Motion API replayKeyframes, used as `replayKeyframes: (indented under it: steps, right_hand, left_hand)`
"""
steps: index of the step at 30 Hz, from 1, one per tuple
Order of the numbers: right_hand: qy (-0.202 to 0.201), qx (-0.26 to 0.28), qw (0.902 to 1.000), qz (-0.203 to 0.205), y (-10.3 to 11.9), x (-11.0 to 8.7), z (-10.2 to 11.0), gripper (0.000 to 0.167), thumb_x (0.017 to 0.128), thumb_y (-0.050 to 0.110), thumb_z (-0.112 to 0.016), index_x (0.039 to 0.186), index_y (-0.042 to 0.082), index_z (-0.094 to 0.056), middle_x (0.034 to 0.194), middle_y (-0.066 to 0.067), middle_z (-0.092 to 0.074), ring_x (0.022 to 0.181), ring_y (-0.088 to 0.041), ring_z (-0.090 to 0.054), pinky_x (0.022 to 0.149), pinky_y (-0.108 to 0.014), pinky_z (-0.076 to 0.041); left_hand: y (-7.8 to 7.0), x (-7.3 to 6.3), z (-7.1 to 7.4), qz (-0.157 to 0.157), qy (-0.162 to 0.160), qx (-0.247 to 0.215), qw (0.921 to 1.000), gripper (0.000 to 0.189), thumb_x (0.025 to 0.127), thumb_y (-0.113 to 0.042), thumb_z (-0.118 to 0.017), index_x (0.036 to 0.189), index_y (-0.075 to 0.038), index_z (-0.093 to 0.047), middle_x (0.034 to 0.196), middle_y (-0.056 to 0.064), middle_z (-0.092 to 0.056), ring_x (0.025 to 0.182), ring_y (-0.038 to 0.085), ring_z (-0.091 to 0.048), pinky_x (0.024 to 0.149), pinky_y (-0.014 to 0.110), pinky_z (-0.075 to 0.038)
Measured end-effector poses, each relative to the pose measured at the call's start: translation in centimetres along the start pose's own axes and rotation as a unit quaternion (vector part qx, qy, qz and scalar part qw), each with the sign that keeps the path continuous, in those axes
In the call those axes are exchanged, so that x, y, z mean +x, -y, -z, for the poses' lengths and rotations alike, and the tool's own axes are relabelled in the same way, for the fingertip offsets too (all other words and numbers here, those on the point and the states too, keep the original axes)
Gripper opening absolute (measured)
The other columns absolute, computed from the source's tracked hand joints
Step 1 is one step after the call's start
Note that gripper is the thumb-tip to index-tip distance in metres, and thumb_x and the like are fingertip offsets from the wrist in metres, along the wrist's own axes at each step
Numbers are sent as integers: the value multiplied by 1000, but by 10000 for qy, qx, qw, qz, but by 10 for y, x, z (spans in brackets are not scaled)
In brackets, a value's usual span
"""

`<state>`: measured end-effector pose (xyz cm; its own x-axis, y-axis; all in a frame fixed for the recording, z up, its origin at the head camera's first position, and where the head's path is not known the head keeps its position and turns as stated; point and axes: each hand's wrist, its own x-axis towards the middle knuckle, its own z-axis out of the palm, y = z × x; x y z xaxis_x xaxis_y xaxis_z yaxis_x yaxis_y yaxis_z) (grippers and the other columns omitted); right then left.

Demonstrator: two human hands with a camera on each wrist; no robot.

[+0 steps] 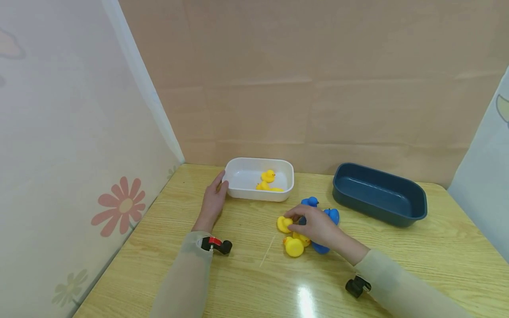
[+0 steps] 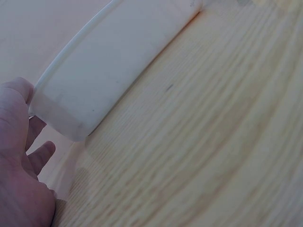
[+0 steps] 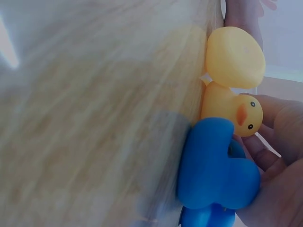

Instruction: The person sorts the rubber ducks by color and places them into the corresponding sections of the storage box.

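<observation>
At the white tray's left end, the person's left hand (image 1: 214, 194) rests with fingers loosely extended against the wall of the white, round-cornered, shallow tray (image 1: 258, 195). Light steadying there should be enough; a hard push could slide the tray. Just right of and nearer the person than the tray's right front corner, a small glossy yellow toy duck (image 1: 283, 224) sits between the thumb and curled fingertips of the right hand (image 1: 316, 223), which appears to pinch it; the right wrist view hides the contact. A gentle pinch across the round body would probably hold best, and a straight upward lift would spare the neighbours crowding the palm.

As for the rest, inside the white tray, towards its right end, lie yellow toy ducks (image 1: 268, 176); the front wall partly hides the lower ones, so their number is unclear. Nearer the person than the tray's right corner are a yellow duck with its flat base showing (image 1: 294, 247) and, just beside it, a yellow duck with an orange bill (image 3: 248, 116). Further right of the tray, blue toy ducks (image 1: 313, 201) sit around and partly under the right hand, the likeliest things to be knocked. Well right of the tray stands a dark navy, round-cornered tray (image 1: 379, 192).
</observation>
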<state>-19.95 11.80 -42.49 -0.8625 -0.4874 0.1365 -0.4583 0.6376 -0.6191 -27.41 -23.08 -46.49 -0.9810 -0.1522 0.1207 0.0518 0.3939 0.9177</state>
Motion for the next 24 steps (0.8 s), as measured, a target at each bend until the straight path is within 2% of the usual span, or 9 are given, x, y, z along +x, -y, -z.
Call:
replayKeyframes:
  steps: [6, 16, 24]
  right_hand:
    - [-72, -39, 9999, -68, 1, 1, 0, 26, 100, 17, -85, 125, 14, -81, 114, 6, -75, 99, -14, -68, 81, -32, -59]
    - [-353, 294, 9989, -37, 5, 4, 9, 24, 101, 14, -83, 125, 14, -81, 122, 2, -76, 104, -19, -71, 87, -40, -62]
    - [-511, 388, 9979, -84, 9, 8, 20, 25, 101, 17, -82, 126, 15, -81, 119, 2, -76, 104, -19, -70, 76, -32, -59]
  left_hand:
    - [1, 0, -1, 83, -1, 8, 10000, 60, 116, -47, -50, 173, -30, -41, 176, 4, -40, 167, 37, -21, 134, 62, -16]
    - [2, 1, 1, -30, -7, 40, 10000, 59, 117, -46, -49, 173, -29, -41, 175, 4, -41, 166, 37, -22, 134, 62, -17]
    - [2, 0, 1, -12, -3, 20, 10000, 60, 116, -47, -49, 173, -29, -41, 176, 3, -40, 167, 39, -20, 133, 64, -15]
